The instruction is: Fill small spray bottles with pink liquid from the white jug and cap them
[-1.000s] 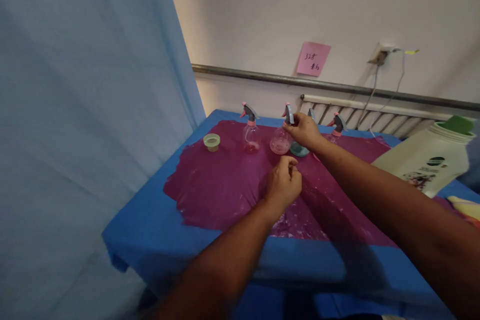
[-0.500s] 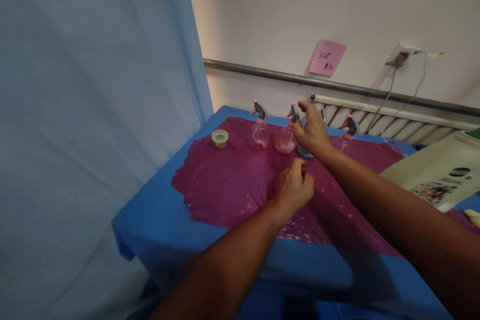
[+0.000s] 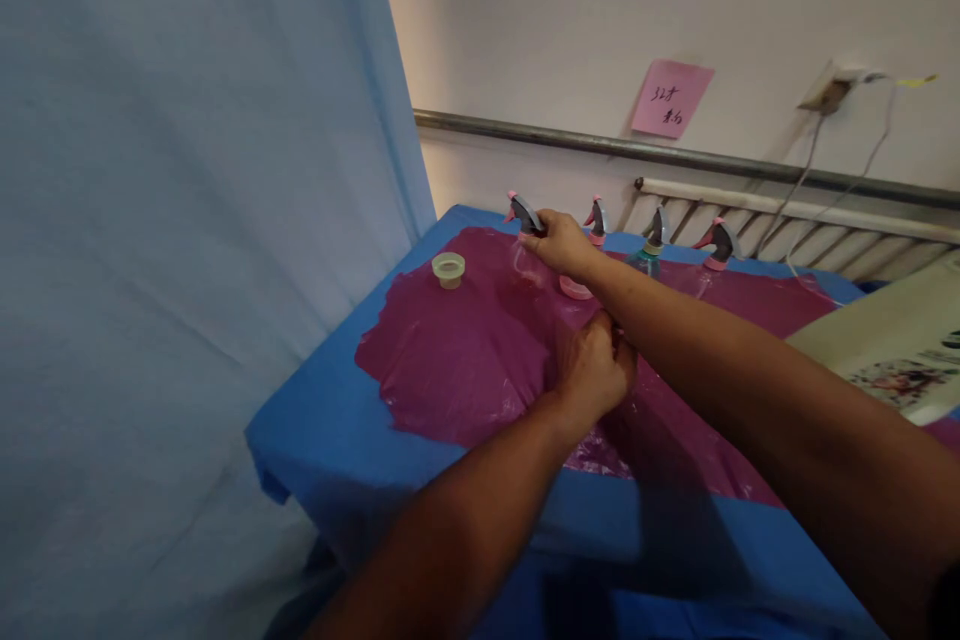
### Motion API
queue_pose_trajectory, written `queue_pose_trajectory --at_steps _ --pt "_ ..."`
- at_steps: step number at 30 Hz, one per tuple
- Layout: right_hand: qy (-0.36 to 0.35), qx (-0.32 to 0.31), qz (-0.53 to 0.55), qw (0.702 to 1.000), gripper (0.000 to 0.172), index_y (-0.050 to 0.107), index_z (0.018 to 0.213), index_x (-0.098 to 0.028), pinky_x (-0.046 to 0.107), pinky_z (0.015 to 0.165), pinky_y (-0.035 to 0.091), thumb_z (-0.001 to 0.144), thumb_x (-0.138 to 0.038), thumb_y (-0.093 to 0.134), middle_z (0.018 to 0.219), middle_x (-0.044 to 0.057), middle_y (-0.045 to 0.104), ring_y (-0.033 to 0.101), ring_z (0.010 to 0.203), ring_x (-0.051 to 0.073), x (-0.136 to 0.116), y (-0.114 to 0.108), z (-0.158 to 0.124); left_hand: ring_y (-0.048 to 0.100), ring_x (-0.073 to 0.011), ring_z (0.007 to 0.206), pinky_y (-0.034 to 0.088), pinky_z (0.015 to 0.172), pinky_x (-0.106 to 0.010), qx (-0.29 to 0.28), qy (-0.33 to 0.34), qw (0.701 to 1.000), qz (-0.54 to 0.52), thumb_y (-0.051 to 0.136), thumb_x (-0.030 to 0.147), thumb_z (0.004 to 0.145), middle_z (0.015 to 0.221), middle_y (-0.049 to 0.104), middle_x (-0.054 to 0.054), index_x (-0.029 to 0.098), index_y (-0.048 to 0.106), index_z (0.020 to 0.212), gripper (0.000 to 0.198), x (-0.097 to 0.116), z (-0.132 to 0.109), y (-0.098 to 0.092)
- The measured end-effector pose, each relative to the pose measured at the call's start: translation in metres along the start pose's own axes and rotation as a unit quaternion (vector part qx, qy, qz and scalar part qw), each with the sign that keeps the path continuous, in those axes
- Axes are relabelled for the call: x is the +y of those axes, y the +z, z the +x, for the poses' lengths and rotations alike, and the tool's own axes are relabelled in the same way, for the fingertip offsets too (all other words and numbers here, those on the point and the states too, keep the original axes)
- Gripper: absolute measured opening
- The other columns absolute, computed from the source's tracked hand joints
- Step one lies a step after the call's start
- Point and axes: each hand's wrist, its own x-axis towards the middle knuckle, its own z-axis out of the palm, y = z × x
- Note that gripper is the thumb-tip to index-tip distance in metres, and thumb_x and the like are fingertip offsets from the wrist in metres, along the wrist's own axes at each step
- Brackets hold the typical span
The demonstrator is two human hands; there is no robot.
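Note:
My right hand (image 3: 564, 242) reaches across to the leftmost spray bottle (image 3: 527, 268), its fingers closed round the neck under the grey and pink trigger head. That bottle is clear, with a little pinkish liquid low down, and stands upright. My left hand (image 3: 596, 370) is curled closed above the purple plastic sheet (image 3: 457, 350), nearer to me; what its fingers hold, if anything, is hidden. Right of the gripped bottle stand a bottle with pink liquid (image 3: 576, 288), partly behind my right hand, a teal one (image 3: 645, 262), and another pink-topped spray bottle (image 3: 718, 248).
A small pale green cup (image 3: 448, 268) stands on the sheet at the left. The blue-covered table (image 3: 322, 440) meets a blue curtain (image 3: 187, 170) on the left. A large cream container (image 3: 892, 345) leans in at the right. Behind run a pipe (image 3: 525, 130) and a radiator (image 3: 682, 188).
My right hand has moved left from beside the teal bottle to the leftmost spray bottle and closed on its neck. My left hand stays low and curled. The view has shifted slightly.

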Motion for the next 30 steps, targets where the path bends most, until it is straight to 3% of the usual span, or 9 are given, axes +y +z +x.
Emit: queue_pose_trajectory --at_steps 5,11,14,17,20,23,27,30 --pt "-0.042 0.022 0.027 0.998 0.016 0.075 0.107 -0.021 0.037 0.092 0.056 0.093 -0.031 0.074 0.102 0.007 0.081 0.071 0.094 0.024 -0.011 -0.025 -0.034 0.082 -0.0310 0.105 0.060 0.091 -0.039 -0.024 -0.019 0.999 0.041 0.066 0.025 0.104 0.116 0.087 -0.009 0.025 0.073 0.130 0.027 0.003 0.001 -0.003" --pt "-0.089 0.118 0.089 0.985 0.031 0.078 0.117 -0.024 0.039 0.085 0.062 0.095 -0.046 0.081 0.104 0.005 0.082 0.076 0.092 0.024 -0.010 -0.101 -0.108 0.081 -0.0278 0.101 0.060 0.095 -0.039 -0.034 0.020 0.998 0.049 0.064 0.024 0.105 0.109 0.086 -0.005 0.026 0.075 0.123 0.021 -0.004 0.001 -0.001" --pt "-0.080 0.191 0.074 0.976 0.034 0.079 0.122 -0.026 0.040 0.087 0.064 0.094 -0.045 0.085 0.107 0.004 0.083 0.077 0.093 0.023 0.000 -0.139 -0.145 0.080 -0.0289 0.103 0.059 0.097 -0.042 -0.028 0.021 0.998 0.046 0.064 0.022 0.104 0.110 0.085 -0.007 0.025 0.074 0.119 0.018 -0.009 0.003 0.000" --pt "-0.050 0.245 0.042 0.967 0.032 0.081 0.118 -0.027 0.041 0.086 0.064 0.094 -0.048 0.088 0.106 0.004 0.083 0.075 0.089 0.023 0.015 -0.162 -0.172 0.079 -0.0294 0.101 0.060 0.095 -0.044 -0.028 0.015 0.998 0.046 0.062 0.020 0.105 0.112 0.084 -0.008 0.025 0.072 0.117 0.017 -0.012 0.005 0.000" --pt "-0.007 0.236 0.039 0.971 0.033 0.081 0.112 -0.026 0.040 0.080 0.062 0.094 -0.052 0.089 0.101 0.004 0.082 0.073 0.083 0.022 0.029 -0.164 -0.191 0.078 -0.0276 0.104 0.061 0.098 -0.045 0.005 0.039 0.999 0.008 0.059 0.029 0.111 0.117 0.082 -0.008 0.026 0.069 0.124 0.017 -0.012 0.005 -0.001" --pt "0.032 0.197 0.072 0.977 0.034 0.080 0.108 -0.025 0.039 0.078 0.060 0.093 -0.055 0.088 0.097 0.004 0.082 0.073 0.081 0.022 0.038 -0.149 -0.202 0.075 -0.0291 0.128 0.059 0.113 -0.049 0.034 0.129 0.989 -0.057 0.066 0.042 0.112 0.141 0.076 -0.011 0.028 0.062 0.144 0.035 -0.008 0.002 -0.005" --pt "0.046 0.168 0.133 0.976 0.032 0.080 0.107 -0.025 0.040 0.083 0.062 0.092 -0.052 0.089 0.101 0.005 0.084 0.077 0.089 0.023 0.041 -0.122 -0.211 0.065 -0.0357 0.149 0.052 0.128 -0.057 0.000 0.217 0.975 -0.051 0.088 0.046 0.098 0.164 0.063 -0.015 0.027 0.053 0.161 0.074 -0.004 -0.001 -0.006" --pt "0.050 0.163 0.172 0.970 0.030 0.079 0.108 -0.026 0.042 0.087 0.064 0.092 -0.050 0.090 0.104 0.005 0.085 0.078 0.092 0.024 0.042 -0.106 -0.216 0.069 -0.0349 0.143 0.056 0.124 -0.056 -0.019 0.201 0.978 -0.047 0.092 0.037 0.095 0.154 0.069 -0.013 0.026 0.057 0.157 0.072 -0.006 0.000 -0.002"
